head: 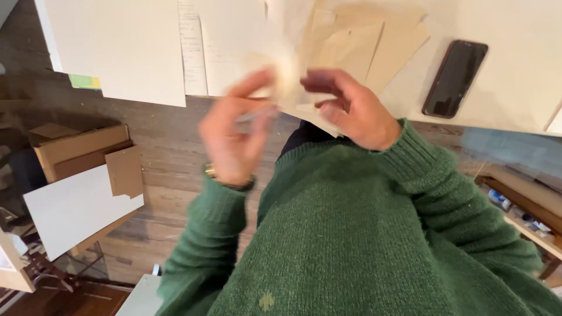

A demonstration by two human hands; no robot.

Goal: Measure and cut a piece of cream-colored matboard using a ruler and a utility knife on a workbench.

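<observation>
Both my hands are raised in front of my green sweater at the edge of a white table [515,70]. My left hand [234,134] and my right hand [351,108] pinch a pale, blurred sheet of thin paper [287,76] between their fingertips. My left hand also seems to hold a thin grey stick-like thing [254,115], too blurred to name. Behind the hands lie several tan paper pieces [374,47] on the table.
A dark phone [455,78] lies on the table to the right. White sheets [123,47] cover the table's left part. On the wooden floor to the left sits a cardboard box [82,152] with a white board [76,210]. A low shelf [527,205] stands at right.
</observation>
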